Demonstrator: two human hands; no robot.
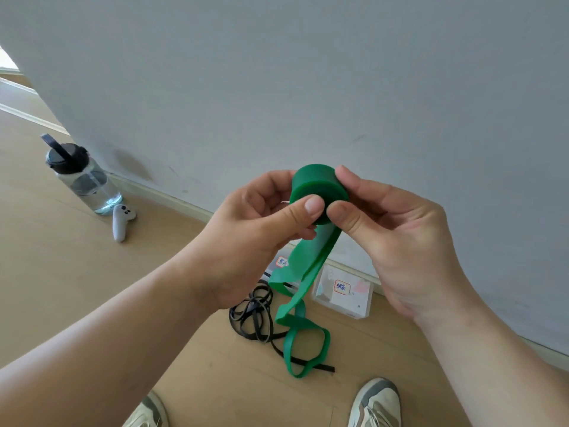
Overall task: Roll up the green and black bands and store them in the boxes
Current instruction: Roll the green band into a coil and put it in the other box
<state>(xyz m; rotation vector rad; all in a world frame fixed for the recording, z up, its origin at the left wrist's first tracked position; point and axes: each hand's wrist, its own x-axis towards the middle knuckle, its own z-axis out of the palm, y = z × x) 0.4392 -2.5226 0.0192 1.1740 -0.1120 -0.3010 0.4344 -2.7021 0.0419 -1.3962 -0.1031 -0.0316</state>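
Head view. The green band (pixel 320 186) was held up in front of the wall (pixel 277 72), between both hands, with most of its length wound into a tight cylinder. The left hand (pixel 255 229) pinched the roll from its own side, thumb pressed on the near end face and fingers curled behind. The right hand (pixel 409 241) gripped the opposite side in the same manner, thumb tip just beside the left thumb. Both hands were closed on the band.

The roll's long axis ran roughly from the viewer toward the wall, tilted upward at the far end. The loose tail (pixel 308 272) left the roll at its underside and hung straight down between the wrists to the floor (pixel 77 288), where it lay in a twisted loop. Judged from this, further winding would draw the tail upward, and the twist would need flattening as it fed in.

The black band (pixel 255 312) lay unrolled on the floor, touching the green tail. A labelled box (pixel 341 291) stood against the wall, below the right hand and nearer to it; a second box (pixel 281 263) was largely hidden behind the tail.

A water bottle (pixel 83 177) and a controller (pixel 121 220) stood well apart to the left.
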